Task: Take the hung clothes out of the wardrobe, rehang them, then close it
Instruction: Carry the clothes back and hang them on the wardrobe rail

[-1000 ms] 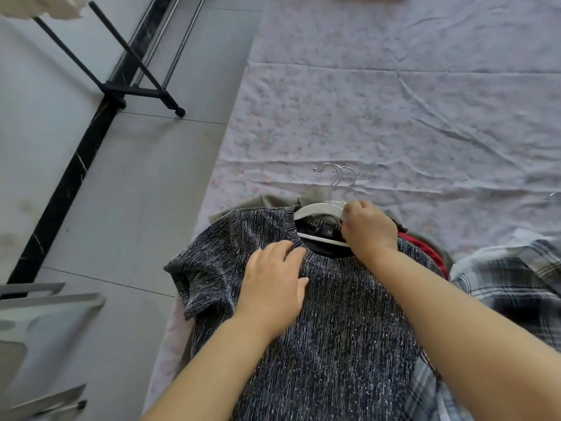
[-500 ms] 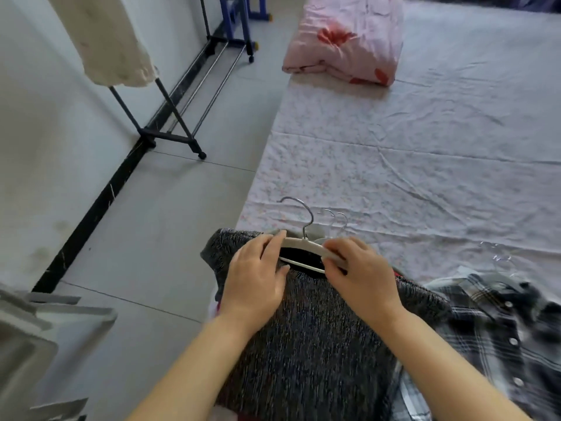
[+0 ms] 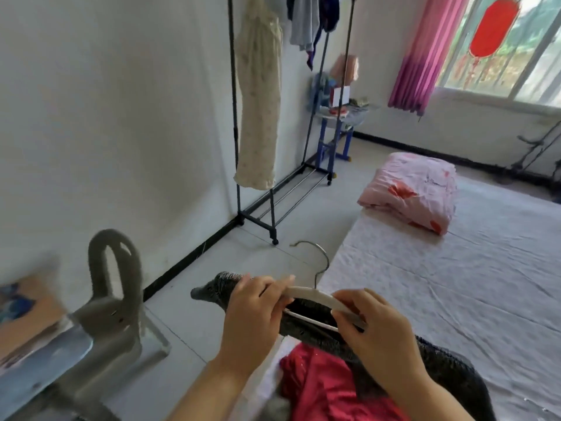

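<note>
Both hands, left (image 3: 253, 311) and right (image 3: 375, 328), grip a white hanger (image 3: 315, 297) carrying a dark sparkly top (image 3: 306, 319) above the bed (image 3: 455, 299).

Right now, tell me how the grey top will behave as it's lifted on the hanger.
Likely floppy: the grey top droops from the hanger and trails behind. It looks light, since both hands hold the hanger by the fingertips. It may slide off, because the hanger is tilted.

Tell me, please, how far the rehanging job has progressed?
Done: a cream garment hangs on the rack. In hand: left hand and right hand hold the white hanger carrying the grey top. Left: the red garment on the bed.
</note>
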